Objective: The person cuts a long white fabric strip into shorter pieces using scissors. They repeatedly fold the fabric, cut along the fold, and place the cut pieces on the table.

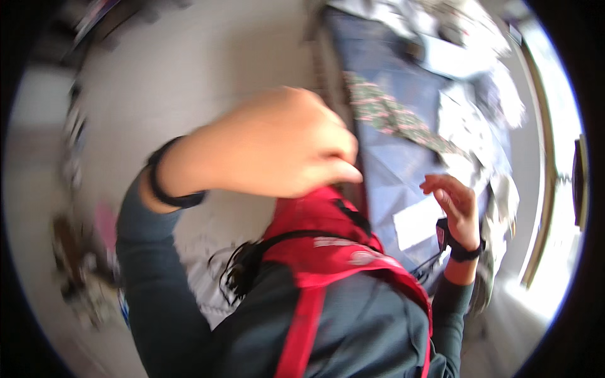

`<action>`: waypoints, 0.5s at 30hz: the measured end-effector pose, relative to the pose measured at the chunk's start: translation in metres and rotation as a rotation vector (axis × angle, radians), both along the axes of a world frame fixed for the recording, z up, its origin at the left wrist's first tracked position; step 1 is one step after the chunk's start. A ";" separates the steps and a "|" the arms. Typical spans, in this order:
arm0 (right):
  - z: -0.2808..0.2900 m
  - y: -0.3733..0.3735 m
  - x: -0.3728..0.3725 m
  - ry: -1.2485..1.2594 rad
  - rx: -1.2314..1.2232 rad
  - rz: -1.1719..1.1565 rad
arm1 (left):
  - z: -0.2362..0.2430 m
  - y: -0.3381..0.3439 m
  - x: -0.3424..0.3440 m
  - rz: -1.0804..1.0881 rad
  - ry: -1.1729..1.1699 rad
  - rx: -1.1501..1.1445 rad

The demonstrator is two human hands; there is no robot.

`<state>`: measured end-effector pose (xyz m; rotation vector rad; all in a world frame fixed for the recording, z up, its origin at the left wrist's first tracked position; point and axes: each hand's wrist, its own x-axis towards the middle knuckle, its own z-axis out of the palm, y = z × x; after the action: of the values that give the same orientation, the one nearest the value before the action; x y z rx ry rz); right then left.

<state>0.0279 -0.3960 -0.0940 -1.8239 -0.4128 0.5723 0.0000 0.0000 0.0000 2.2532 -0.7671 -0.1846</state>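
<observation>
Close to the camera, in front of my red apron [318,257], is my left hand [287,148], slightly smeared by motion. Its fingers are curled in, and what they hold, if anything, is hidden. A black band [173,173] circles that wrist. Lower and to the right, my right hand [459,208] hangs in the air over the bed's edge with its fingers loosely bent and apart, nothing between them. It also wears a dark band [466,252]. Nearest to it is a white flat sheet [419,223] lying on the blue bed cover [391,176].
A green and pink patterned cloth [397,116] lies across the bed. Several rumpled white and grey clothes [463,116] cover its far and right side. Pale floor [189,69] stretches to the left, with blurred clutter [82,271] at the lower left. A bright window or doorway [558,145] stands at the right.
</observation>
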 end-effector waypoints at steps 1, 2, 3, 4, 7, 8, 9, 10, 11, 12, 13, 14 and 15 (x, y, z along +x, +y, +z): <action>0.017 -0.026 -0.009 -0.092 -0.049 -0.107 | -0.012 -0.023 0.031 -0.140 -0.055 -0.062; 0.030 -0.050 -0.022 -0.092 -0.069 -0.247 | -0.013 -0.036 0.056 -0.109 -0.057 -0.135; 0.041 -0.074 -0.036 -0.153 -0.082 -0.337 | -0.007 -0.045 0.078 -0.022 0.029 -0.057; 0.048 -0.095 -0.053 -0.170 -0.049 -0.465 | -0.009 -0.064 0.104 -0.070 -0.003 -0.138; 0.040 -0.142 -0.108 -0.201 0.018 -0.801 | -0.039 -0.126 0.149 -0.023 0.164 -0.113; 0.023 -0.152 -0.129 -0.187 0.011 -0.885 | -0.068 -0.150 0.152 -0.113 0.216 -0.117; 0.006 -0.160 -0.143 -0.157 -0.001 -0.970 | -0.091 -0.173 0.159 -0.145 0.304 -0.083; -0.015 -0.165 -0.159 -0.134 -0.013 -1.050 | -0.116 -0.198 0.162 -0.250 0.294 -0.018; -0.038 -0.166 -0.176 -0.073 0.029 -1.114 | -0.148 -0.224 0.156 -0.352 0.302 0.016; -0.063 -0.165 -0.190 -0.019 0.040 -1.182 | -0.177 -0.253 0.148 -0.423 0.291 0.009; -0.088 -0.162 -0.204 0.071 0.040 -1.256 | -0.207 -0.281 0.134 -0.492 0.304 -0.010; -0.117 -0.155 -0.217 0.121 0.053 -1.297 | -0.234 -0.303 0.122 -0.557 0.321 -0.019; -0.144 -0.145 -0.231 0.217 0.014 -1.356 | -0.261 -0.324 0.105 -0.596 0.369 0.013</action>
<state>-0.2029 -0.5411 -0.2378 -1.5711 0.9324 -0.1986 0.1047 -0.3245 -0.2606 1.8604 -1.2040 -0.8596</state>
